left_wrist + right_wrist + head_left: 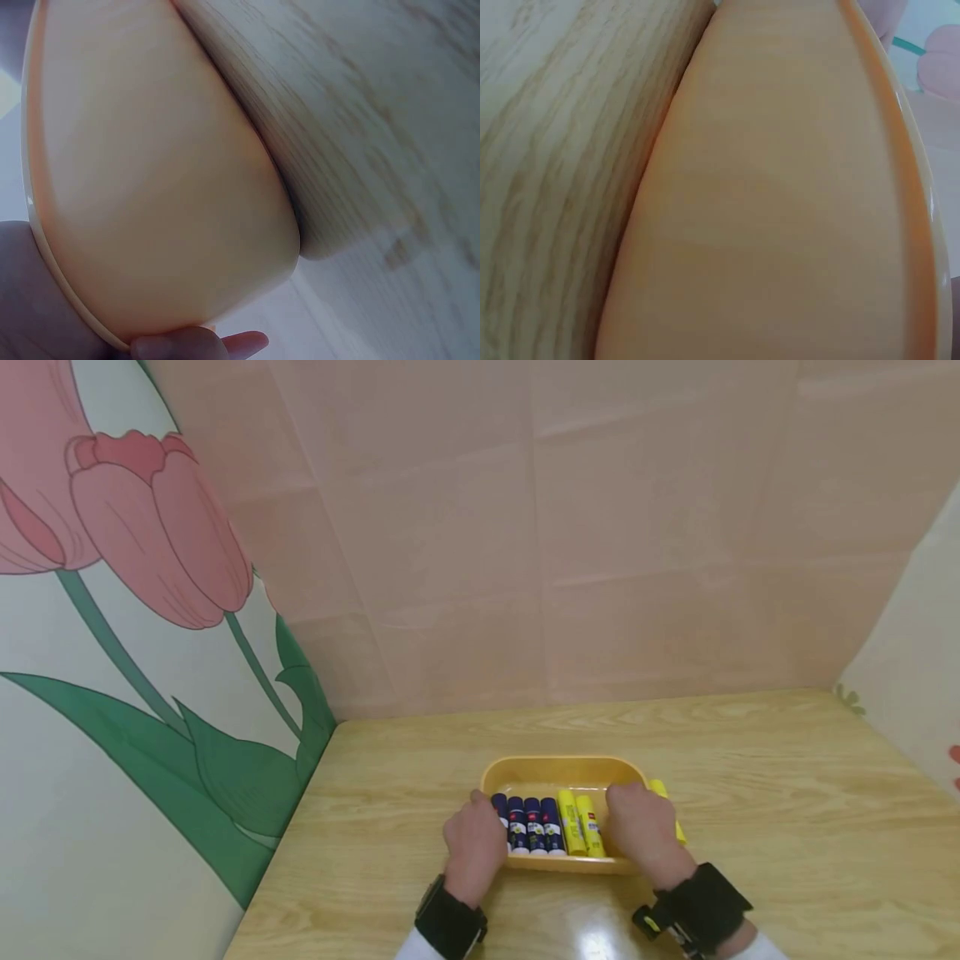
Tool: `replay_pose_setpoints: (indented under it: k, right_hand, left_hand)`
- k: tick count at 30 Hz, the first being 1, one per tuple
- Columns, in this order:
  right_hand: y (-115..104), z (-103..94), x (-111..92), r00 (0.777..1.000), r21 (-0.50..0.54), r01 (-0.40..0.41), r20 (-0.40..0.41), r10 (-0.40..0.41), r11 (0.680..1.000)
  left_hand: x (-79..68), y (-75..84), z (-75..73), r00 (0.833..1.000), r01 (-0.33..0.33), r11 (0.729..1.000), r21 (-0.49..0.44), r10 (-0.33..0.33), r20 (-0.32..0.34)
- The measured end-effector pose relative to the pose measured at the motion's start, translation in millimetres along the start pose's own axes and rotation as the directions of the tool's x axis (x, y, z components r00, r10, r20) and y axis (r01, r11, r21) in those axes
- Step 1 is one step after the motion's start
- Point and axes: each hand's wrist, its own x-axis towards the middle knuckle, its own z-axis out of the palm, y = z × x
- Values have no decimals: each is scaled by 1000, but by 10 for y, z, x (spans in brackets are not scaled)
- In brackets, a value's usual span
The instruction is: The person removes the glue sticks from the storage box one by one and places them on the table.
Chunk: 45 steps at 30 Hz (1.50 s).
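In the head view, a yellow plastic tray sits on the table in front of me. Several dark blue glue sticks with white ends lie side by side in it, along with two yellow glue sticks. My left hand grips the tray's left end; the left wrist view shows its fingers curled at the tray's rim. At the right end, my right hand holds the rim with bent fingers. Another yellow glue stick shows beyond that hand, partly hidden by it.
The wooden table extends on both sides of the tray. A pinkish sheet hangs behind its back edge. A tulip-printed panel stands along the left, and a pale panel along the right.
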Motion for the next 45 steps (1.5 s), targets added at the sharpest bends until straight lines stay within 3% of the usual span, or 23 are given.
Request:
replay_pose_setpoints:
  k: [6, 15, 24, 31, 45]
  right_hand:
    - [-23, 15, -4, 1000, -51, 12, 13, -11, 999]
    - [-10, -8, -12, 1000, -31, 19, 15, -19, 999]
    - [2, -30, 31, 997, -30, 6, 71, -4, 1000]
    - [-2, -20, 94, 998, -11, 22, 58, -21, 1000]
    - [-76, -42, 209, 989, -36, -13, 145, 19, 999]
  left_hand:
    - [4, 6, -12, 1000, 6, 1000, 23, -6, 6]
    - [10, 15, -6, 1000, 20, 999, 26, -21, 19]
    - [9, 20, 11, 1000, 5, 1000, -6, -5, 3]
    - [17, -1, 13, 1000, 2, 1000, 10, -3, 7]
    - [10, -12, 11, 1000, -4, 1000, 28, 4, -5]
